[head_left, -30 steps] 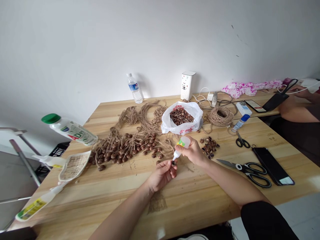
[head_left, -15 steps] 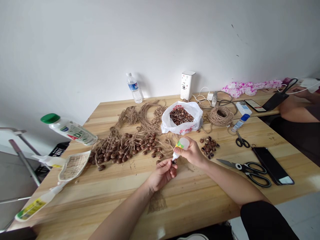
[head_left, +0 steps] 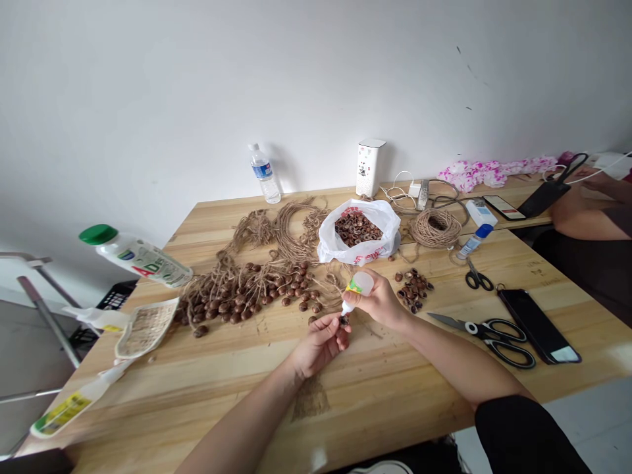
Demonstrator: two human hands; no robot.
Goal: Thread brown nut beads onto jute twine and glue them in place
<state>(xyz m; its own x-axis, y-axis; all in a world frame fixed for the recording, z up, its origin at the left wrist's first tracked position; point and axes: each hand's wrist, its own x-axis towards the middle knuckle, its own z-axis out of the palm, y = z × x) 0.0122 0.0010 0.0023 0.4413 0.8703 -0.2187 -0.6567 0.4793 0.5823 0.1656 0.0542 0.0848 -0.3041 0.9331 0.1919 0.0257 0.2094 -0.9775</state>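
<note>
Between the fingertips of my left hand [head_left: 318,345] is a small brown nut shell [head_left: 344,320], its hollow side up. My right hand [head_left: 378,301] is closed around a glue bottle [head_left: 361,283] with a white nozzle and a yellow-green label. The bottle is tilted down, its tip at the shell; whether glue is coming out is too small to tell. Left of my hands lies a heap of round brown nuts on twine [head_left: 241,296]. Loose shell halves [head_left: 415,289] lie to the right, and a white plastic bag [head_left: 328,243] full of shells stands behind.
Large scissors [head_left: 498,339], small scissors [head_left: 478,278] and a black phone [head_left: 538,326] lie at right. A twine coil [head_left: 437,228] sits behind them. At left are a green-capped bottle [head_left: 141,257], a woven pad [head_left: 147,327] and another glue bottle [head_left: 74,405]. Another person's arm [head_left: 582,214] rests far right.
Both my hands hold nearly the same pose, with the nozzle still at the shell. At far right, the other person's hand has shifted slightly.
</note>
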